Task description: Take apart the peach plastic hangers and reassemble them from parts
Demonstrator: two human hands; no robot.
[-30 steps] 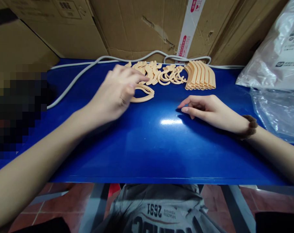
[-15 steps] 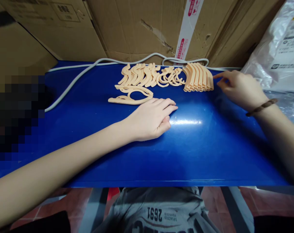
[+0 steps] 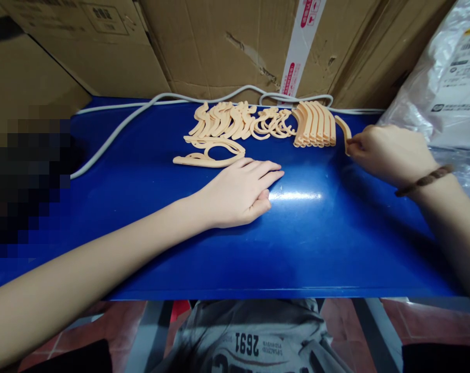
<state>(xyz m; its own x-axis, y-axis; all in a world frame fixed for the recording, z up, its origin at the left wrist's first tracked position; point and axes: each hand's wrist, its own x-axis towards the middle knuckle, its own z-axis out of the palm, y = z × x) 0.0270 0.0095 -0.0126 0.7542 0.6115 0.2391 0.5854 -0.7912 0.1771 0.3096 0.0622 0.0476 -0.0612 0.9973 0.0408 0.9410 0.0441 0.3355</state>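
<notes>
My right hand [image 3: 382, 153] pinches one curved beige plastic hanger arm [image 3: 342, 129], held a little to the right of a tight row of matching hanger arms [image 3: 314, 124]. Flat on the blue table lies my left hand [image 3: 246, 191], palm down with its fingers stretched out. Just beyond its knuckles are folded beige hangers [image 3: 207, 162], partly overlapped by the hand. Behind these, a row of wavy beige hanger parts [image 3: 223, 119] sits beside a cluster of hook-shaped parts [image 3: 272, 123].
A white cable [image 3: 120, 137] runs along the back of the blue table [image 3: 297, 248]. Cardboard boxes [image 3: 227, 52] stand behind it. On the right is a clear plastic-wrapped package [image 3: 440, 93] with printed labels, close to my right hand.
My right hand has taken the end hanger arm from the row and drawn it slightly right and towards me. My left hand has stayed in place.
</notes>
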